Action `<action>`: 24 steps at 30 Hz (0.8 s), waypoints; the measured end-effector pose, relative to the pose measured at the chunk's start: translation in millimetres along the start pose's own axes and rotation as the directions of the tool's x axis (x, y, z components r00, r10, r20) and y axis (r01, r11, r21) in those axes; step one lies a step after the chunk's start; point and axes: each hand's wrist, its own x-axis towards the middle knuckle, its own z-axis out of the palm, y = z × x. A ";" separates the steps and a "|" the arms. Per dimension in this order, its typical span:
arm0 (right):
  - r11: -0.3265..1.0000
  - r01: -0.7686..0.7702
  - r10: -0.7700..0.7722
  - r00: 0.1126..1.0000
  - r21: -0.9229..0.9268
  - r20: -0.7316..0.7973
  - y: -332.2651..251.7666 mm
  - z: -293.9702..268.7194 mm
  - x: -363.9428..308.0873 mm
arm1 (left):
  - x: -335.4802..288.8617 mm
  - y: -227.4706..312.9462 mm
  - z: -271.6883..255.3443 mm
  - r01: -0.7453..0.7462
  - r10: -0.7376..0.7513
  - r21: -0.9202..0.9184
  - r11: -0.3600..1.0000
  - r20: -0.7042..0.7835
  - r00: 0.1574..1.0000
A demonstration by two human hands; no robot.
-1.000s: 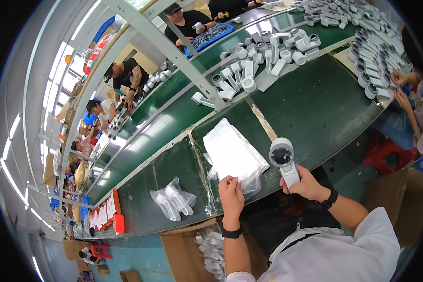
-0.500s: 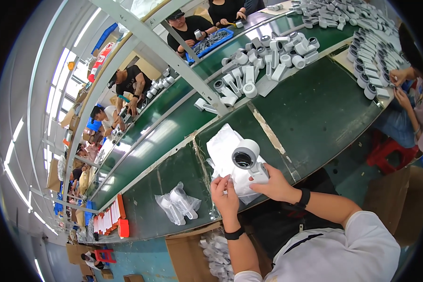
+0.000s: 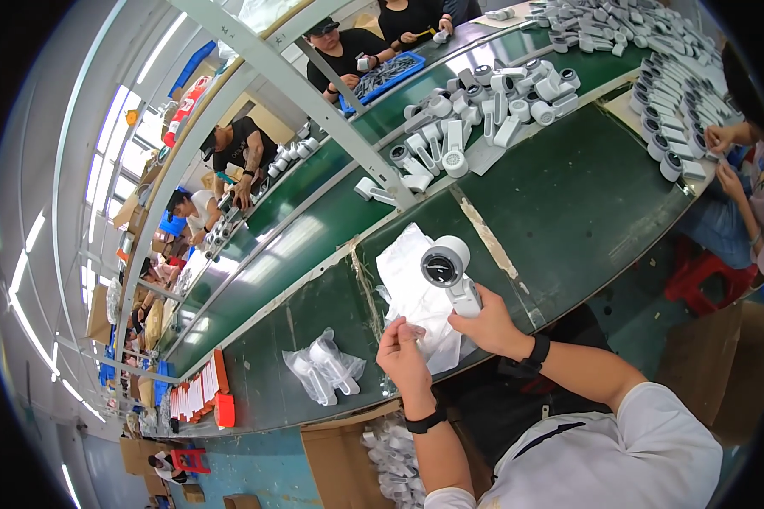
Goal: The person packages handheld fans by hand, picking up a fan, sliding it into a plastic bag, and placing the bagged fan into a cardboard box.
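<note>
My right hand (image 3: pixel 491 327) is closed around the handle of a white and grey handheld fan (image 3: pixel 455 254). The fan's round head points up and away, its dark glossy face turned to the left. Just left of the handle, my left hand (image 3: pixel 401 352) pinches at the near edge of thin, clear plastic bags (image 3: pixel 403 265). These lie in a white, rumpled stack on the green tabletop, under the fan. Farther left on the table are white fans sealed in clear bags (image 3: pixel 323 366).
A green conveyor belt (image 3: pixel 272 246) beyond my table carries a heap of fans (image 3: pixel 505 97). A metal frame post (image 3: pixel 348 136) stands between. Orange-edged boxes (image 3: pixel 199 392) sit at the left. Below is a carton (image 3: pixel 335 467) with bagged fans. Another person's hands (image 3: pixel 726 157) work at the right.
The fan has tilted more upright and risen slightly, with my right hand still around its handle. My left hand has shifted a little left at the bag edge.
</note>
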 end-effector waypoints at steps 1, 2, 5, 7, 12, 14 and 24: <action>1.000 -0.003 0.004 1.000 0.023 -0.026 -0.2 -0.6 0.6 | 0.1 1.0 -0.9 0.069 -0.072 -0.112 0.991 -0.027 0.997; 1.000 -0.004 0.004 1.000 0.022 -0.024 -1.0 -0.6 1.1 | -1.6 2.7 -1.0 0.069 -0.072 -0.112 0.991 -0.029 0.997; 1.000 -0.010 0.011 0.999 0.022 -0.040 -4.2 -3.2 3.6 | -7.9 9.1 5.7 0.118 -0.114 -0.143 0.983 0.039 0.993; 1.000 0.000 0.001 0.999 0.017 -0.037 -9.0 -3.6 5.6 | -14.5 21.2 16.2 0.054 -0.063 0.141 0.989 0.059 0.996; 0.999 0.013 -0.013 1.000 -0.038 -0.011 -19.6 -13.1 3.8 | -8.2 6.6 -1.8 0.120 -0.140 0.339 0.933 0.035 0.990; 0.998 0.020 -0.020 1.000 -0.055 -0.002 -20.9 -16.0 2.0 | -8.5 6.3 -0.1 0.135 -0.136 0.221 0.966 -0.013 0.991; 0.999 -0.038 0.048 0.951 -0.039 0.306 -46.7 -63.8 -22.3 | -19.7 11.1 22.1 0.139 -0.141 -0.035 0.990 -0.047 0.989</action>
